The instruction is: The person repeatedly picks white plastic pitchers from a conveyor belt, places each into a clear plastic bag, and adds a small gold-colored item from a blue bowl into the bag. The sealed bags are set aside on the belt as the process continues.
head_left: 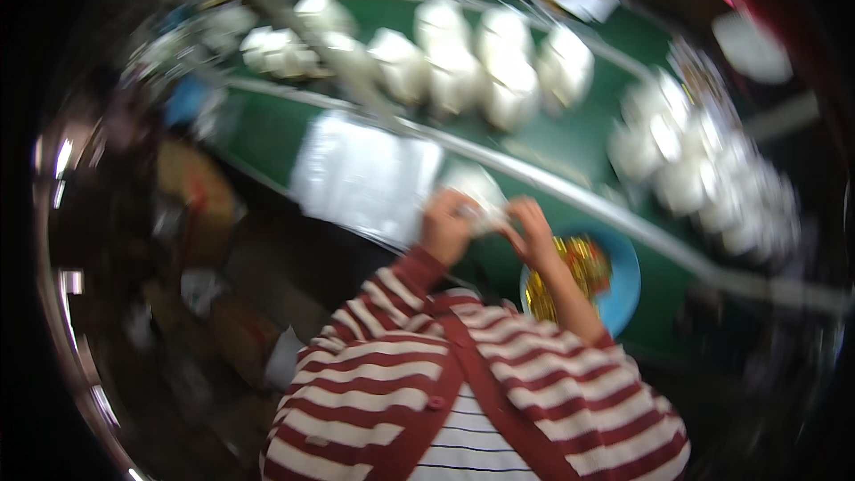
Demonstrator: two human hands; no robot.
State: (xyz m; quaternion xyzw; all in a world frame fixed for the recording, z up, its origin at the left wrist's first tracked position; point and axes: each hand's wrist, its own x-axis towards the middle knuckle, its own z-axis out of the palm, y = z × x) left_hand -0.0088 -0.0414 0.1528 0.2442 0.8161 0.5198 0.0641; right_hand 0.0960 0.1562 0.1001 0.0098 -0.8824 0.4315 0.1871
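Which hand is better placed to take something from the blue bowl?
Probably the right hand: its forearm passes over the blue bowl, close to the gold pieces. The left hand is farther away. Both hands are at the white item.

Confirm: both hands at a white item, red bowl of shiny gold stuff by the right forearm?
Bowl is blue, not red, per the head view. Rest stands: left hand and right hand at a white item, shiny gold stuff inside the bowl by the right forearm.

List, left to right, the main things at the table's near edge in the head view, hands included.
Shiny whitish sheets → left hand → white item → right hand → blue basin with gold-coloured pieces.
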